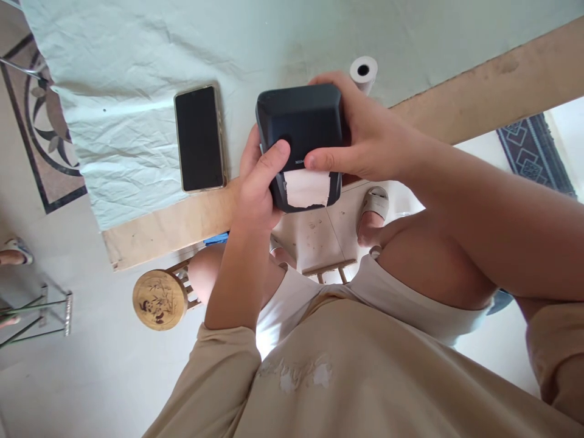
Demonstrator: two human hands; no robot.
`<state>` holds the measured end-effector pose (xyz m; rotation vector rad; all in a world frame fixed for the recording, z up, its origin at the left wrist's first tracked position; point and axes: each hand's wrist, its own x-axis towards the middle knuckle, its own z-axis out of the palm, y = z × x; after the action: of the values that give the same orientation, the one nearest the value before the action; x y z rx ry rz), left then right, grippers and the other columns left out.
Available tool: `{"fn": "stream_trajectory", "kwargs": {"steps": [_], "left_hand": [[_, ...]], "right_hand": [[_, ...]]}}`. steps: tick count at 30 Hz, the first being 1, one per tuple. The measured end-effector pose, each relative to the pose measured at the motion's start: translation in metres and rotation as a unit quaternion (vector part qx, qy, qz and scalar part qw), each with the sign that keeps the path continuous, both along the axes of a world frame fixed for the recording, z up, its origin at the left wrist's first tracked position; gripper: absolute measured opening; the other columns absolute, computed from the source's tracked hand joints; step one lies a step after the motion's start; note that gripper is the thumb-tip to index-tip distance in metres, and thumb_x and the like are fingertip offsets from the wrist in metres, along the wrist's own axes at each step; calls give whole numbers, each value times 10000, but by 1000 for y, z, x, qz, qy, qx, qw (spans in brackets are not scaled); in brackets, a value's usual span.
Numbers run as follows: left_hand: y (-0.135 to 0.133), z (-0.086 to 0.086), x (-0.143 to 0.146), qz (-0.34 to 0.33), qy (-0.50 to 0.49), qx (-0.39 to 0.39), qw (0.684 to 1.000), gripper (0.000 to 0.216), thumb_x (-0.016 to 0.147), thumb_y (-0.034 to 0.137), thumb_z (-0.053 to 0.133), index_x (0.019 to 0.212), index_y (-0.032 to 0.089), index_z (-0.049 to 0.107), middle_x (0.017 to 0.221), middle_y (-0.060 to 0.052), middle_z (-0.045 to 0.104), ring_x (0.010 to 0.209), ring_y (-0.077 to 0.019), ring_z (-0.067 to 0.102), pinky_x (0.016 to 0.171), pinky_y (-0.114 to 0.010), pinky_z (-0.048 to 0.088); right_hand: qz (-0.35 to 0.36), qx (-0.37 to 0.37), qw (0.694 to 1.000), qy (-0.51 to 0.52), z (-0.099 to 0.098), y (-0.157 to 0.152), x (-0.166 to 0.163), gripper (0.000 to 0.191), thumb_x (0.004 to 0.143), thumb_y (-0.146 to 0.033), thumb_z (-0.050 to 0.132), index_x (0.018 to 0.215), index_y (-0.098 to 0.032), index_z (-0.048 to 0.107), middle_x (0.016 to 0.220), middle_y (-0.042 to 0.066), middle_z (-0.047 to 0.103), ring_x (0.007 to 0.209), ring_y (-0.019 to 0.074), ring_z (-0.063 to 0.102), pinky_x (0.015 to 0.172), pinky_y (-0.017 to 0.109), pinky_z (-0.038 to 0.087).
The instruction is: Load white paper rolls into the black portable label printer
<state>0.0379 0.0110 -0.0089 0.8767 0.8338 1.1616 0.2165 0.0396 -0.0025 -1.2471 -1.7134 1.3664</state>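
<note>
A small black receipt printer (301, 125) is held in both hands above the table's near edge. A short torn strip of white paper (306, 188) sticks out of its front slot. My left hand (258, 182) grips the printer's left side, thumb pressed on its front face. My right hand (365, 137) wraps over the printer's right side and top, with the index finger lying across the front just above the paper.
A black smartphone (199, 139) lies face up on the pale green cloth (128, 109) covering the wooden table (479, 91). A white paper roll (364, 71) stands behind the printer. A round wooden stool (159, 299) sits below left; my knees and sandalled feet are under the table.
</note>
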Motion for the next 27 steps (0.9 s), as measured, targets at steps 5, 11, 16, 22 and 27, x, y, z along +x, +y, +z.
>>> {"fn": "stream_trajectory", "kwargs": {"steps": [5, 11, 16, 22, 27], "left_hand": [[-2, 3, -3, -8, 2, -7, 1000, 291, 866, 442, 746, 1090, 275, 667, 1000, -68, 737, 1442, -359, 522, 1047, -444, 536], [0, 6, 2, 2, -20, -7, 1000, 244, 948, 467, 600, 1047, 253, 662, 1066, -58, 742, 1449, -298, 509, 1091, -390, 513], [5, 1, -3, 27, -12, -24, 999, 238, 968, 461, 568, 958, 248, 675, 1019, -52, 745, 1454, -298, 495, 1121, -392, 511], [9, 0, -5, -10, -69, 0, 998, 304, 1045, 375, 444, 1115, 214, 691, 1230, -52, 745, 1515, -259, 445, 1294, -405, 373], [8, 11, 5, 11, -105, 17, 994, 532, 1106, 423, 183, 1175, 157, 639, 1351, -59, 675, 1542, -188, 444, 1320, -363, 352]], "right_hand": [[4, -6, 1000, 13, 0, 1, 0, 829, 693, -458, 753, 1416, -289, 384, 1319, 88, 599, 976, 168, 659, 533, 227, 517], [0, 4, 999, 32, 1, 0, 0, 829, 649, -449, 773, 1374, -277, 409, 1301, 80, 595, 989, 167, 652, 559, 224, 546], [2, 7, 1000, 21, -3, 0, 3, 861, 645, -502, 762, 1386, -277, 385, 1259, 71, 582, 983, 165, 660, 501, 200, 520], [8, 86, 992, 97, -7, 6, -1, 850, 643, -516, 797, 1323, -227, 376, 1157, 18, 573, 930, 65, 589, 699, 172, 550], [34, 133, 982, 132, 2, 5, -9, 808, 791, -642, 689, 1310, -152, 311, 1296, 85, 525, 1177, 102, 544, 1020, 198, 523]]}}
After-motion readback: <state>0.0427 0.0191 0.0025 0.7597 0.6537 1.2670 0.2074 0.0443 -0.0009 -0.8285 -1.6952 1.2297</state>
